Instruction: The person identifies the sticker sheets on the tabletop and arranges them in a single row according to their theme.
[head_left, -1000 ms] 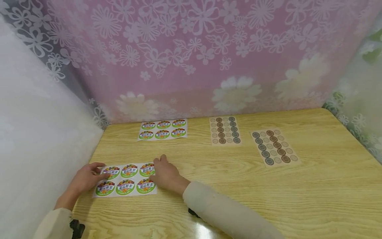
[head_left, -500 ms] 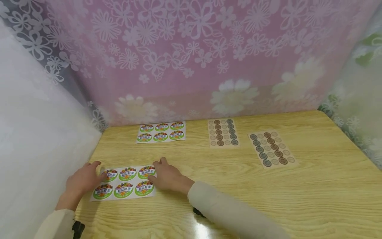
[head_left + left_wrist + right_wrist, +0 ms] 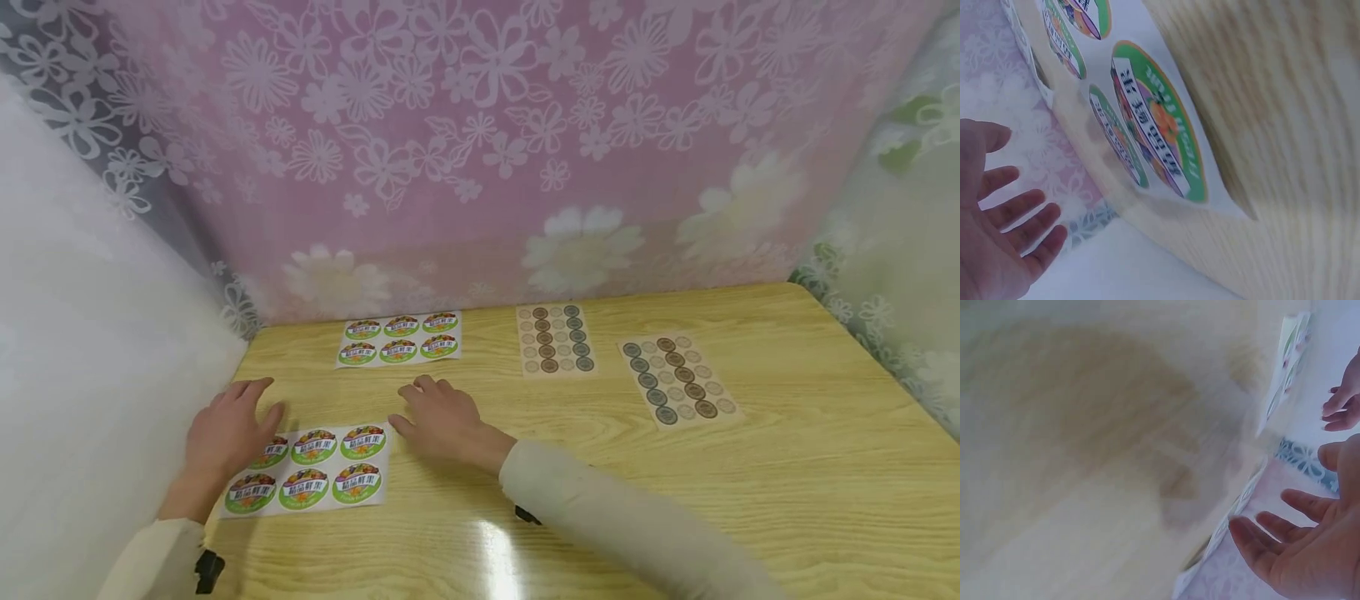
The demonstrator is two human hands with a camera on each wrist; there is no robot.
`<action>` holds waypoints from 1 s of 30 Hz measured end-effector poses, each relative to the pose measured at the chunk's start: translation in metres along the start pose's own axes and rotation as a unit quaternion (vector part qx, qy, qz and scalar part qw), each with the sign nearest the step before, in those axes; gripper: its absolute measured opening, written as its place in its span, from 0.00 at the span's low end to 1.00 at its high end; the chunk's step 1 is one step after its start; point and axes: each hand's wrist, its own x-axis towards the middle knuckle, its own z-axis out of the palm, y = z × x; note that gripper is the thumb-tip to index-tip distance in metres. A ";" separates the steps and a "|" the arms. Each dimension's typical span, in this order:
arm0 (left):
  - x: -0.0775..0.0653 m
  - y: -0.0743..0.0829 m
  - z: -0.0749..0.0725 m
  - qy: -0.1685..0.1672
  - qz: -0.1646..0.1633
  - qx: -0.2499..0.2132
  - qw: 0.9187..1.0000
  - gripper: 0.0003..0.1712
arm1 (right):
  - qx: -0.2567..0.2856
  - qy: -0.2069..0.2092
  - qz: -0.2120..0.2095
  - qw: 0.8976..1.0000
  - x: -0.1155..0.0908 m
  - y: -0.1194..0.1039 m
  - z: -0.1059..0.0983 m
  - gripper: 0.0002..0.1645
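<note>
A white sheet of round fruit stickers [image 3: 303, 487] lies on the wooden table between my two hands. My left hand [image 3: 228, 429] hovers above its left end, fingers apart and holding nothing; it hides part of the upper left sticker. Just beyond the sheet's upper right corner is my right hand [image 3: 442, 417], its fingers relaxed and bent a little, with nothing in them. The left wrist view shows the left hand [image 3: 1004, 231] spread clear of the stickers. In the right wrist view the right hand [image 3: 1310, 544] is likewise off the tabletop.
A second fruit sticker sheet [image 3: 400, 339] lies at the back of the table, near the pink flowered cloth [image 3: 450, 183]. Right of it are two beige sheets of small round stickers, one straight [image 3: 557, 340] and one slanted [image 3: 678, 379]. A white cloth [image 3: 97, 333] hangs at the left.
Both hands have let go of the near sticker sheet's ends and lifted. The right hand has moved off to the right. The sheet stays on the table; the view has tilted slightly.
</note>
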 end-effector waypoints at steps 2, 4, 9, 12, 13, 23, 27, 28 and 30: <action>0.002 0.002 0.001 0.008 0.007 -0.004 1.000 0.29 | -0.023 0.004 0.004 1.000 0.002 0.005 -0.004 0.33; 0.005 0.003 0.003 0.012 0.015 -0.006 1.000 0.30 | -0.043 0.005 0.007 0.999 0.006 0.012 -0.009 0.33; 0.018 0.010 0.009 0.010 0.040 -0.016 0.999 0.32 | -0.079 0.010 0.009 0.997 0.014 0.031 -0.022 0.35; 0.026 0.014 0.013 0.000 0.054 -0.026 0.998 0.34 | -0.093 0.020 0.010 0.995 0.020 0.042 -0.030 0.35; 0.029 0.016 0.014 -0.003 0.057 -0.030 0.998 0.34 | -0.095 0.024 0.010 0.995 0.022 0.046 -0.033 0.35; 0.053 0.024 0.021 -0.014 0.076 -0.026 0.997 0.35 | -0.055 0.024 0.031 0.998 0.037 0.075 -0.041 0.36; 0.062 0.028 0.025 -0.020 0.070 -0.032 0.997 0.35 | -0.020 0.014 0.037 0.999 0.042 0.085 -0.039 0.37; 0.064 0.029 0.026 -0.022 0.068 -0.035 0.997 0.35 | -0.008 0.011 0.036 0.999 0.044 0.088 -0.039 0.38; 0.067 0.030 0.027 -0.026 0.064 -0.044 0.997 0.35 | 0.013 0.005 0.036 0.999 0.046 0.093 -0.038 0.38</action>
